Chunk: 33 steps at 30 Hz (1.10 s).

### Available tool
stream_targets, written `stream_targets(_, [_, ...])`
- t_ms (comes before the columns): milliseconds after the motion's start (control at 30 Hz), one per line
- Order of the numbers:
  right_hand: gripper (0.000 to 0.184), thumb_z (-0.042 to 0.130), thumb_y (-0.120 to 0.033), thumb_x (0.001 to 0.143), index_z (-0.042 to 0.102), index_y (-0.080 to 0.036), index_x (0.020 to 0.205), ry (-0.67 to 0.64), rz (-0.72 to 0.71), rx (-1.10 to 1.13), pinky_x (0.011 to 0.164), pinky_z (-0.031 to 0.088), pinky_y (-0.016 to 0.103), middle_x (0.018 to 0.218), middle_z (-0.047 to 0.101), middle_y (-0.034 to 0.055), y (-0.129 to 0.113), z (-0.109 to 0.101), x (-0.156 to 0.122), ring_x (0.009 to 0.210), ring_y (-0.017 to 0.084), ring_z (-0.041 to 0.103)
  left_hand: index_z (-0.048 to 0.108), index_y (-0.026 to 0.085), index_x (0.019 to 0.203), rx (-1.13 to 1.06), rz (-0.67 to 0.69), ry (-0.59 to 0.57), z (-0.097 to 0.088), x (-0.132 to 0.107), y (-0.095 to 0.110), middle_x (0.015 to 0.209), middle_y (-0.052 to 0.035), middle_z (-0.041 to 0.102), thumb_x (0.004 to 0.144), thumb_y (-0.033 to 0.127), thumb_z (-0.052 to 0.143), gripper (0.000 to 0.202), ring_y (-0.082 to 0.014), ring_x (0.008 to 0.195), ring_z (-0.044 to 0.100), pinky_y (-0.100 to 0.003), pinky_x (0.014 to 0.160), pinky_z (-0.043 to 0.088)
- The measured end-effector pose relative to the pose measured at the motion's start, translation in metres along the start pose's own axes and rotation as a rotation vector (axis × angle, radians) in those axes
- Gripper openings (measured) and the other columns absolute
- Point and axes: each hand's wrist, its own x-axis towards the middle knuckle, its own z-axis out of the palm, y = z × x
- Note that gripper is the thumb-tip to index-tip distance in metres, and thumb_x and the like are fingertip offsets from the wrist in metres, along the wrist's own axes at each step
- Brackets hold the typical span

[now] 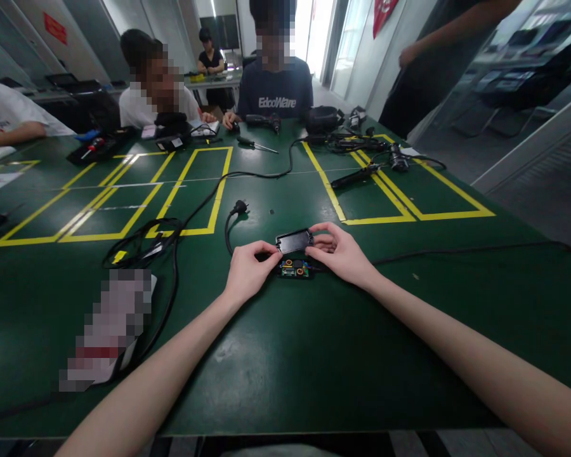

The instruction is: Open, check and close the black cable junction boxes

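Note:
Between my two hands a black plastic cover (294, 242), its hollow inside facing me, is held tilted by its ends. The fingertips of my left hand (252, 266) pinch its left end. On the opposite end, my right hand (340, 254) grips with thumb and fingers. Just below the cover, an open power adapter (295, 269) lies on the green table (266, 355), showing a circuit board with copper coils. A black cable runs from the adapter's right side, partly hidden behind my right hand.
A mains plug (240, 207) lies beyond my left hand. Coiled cable (143, 244) and a pixelated box (114, 324) are to the left. Farther back are a screwdriver (257, 145), a power drill (266, 120) and a black-handled tool (354, 176). People sit across the table.

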Motion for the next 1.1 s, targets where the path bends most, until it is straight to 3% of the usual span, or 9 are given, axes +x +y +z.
stream_targets(200, [0.041, 0.077, -0.034, 0.075, 0.061, -0.022, 0.11, -0.01, 0.054, 0.085, 0.072, 0.062, 0.035, 0.086, 0.076, 0.0031, -0.004, 0.0, -0.004, 0.081, 0.022, 0.076, 0.073, 0.02, 0.081, -0.141, -0.021, 0.037, 0.001, 0.0, -0.002, 0.078, -0.0017, 0.077, 0.078, 0.026, 0.074, 0.007, -0.0197, 0.076, 0.073, -0.03, 0.074, 0.056])
stream_targets(400, [0.032, 0.076, -0.033, 0.076, 0.071, -0.018, 0.103, -0.078, 0.026, 0.038, 0.089, 0.062, 0.041, 0.097, 0.079, 0.0086, -0.002, -0.003, -0.009, 0.094, 0.025, 0.076, 0.072, 0.019, 0.1, -0.177, -0.037, -0.034, -0.003, -0.003, -0.001, 0.084, -0.003, 0.081, 0.081, 0.025, 0.073, 0.02, -0.0223, 0.083, 0.077, -0.031, 0.076, 0.057])
stream_targets(833, [0.022, 0.073, -0.031, 0.079, 0.074, -0.016, 0.096, -0.107, -0.075, -0.103, 0.067, 0.055, 0.033, 0.09, 0.076, 0.0067, -0.008, -0.008, -0.015, 0.071, 0.017, 0.065, 0.073, 0.019, 0.088, -0.096, 0.001, -0.061, -0.004, -0.005, 0.0, 0.085, -0.0038, 0.081, 0.082, 0.024, 0.071, 0.008, -0.0229, 0.084, 0.078, -0.033, 0.077, 0.059])
stream_targets(1100, [0.021, 0.071, -0.031, 0.081, 0.074, -0.016, 0.094, -0.113, -0.091, -0.127, 0.067, 0.053, 0.033, 0.092, 0.076, 0.007, -0.008, -0.007, -0.018, 0.071, 0.017, 0.063, 0.07, 0.019, 0.084, -0.077, 0.013, -0.096, -0.007, -0.006, 0.001, 0.086, -0.0046, 0.08, 0.084, 0.026, 0.069, 0.008, -0.0226, 0.083, 0.076, -0.034, 0.077, 0.059])
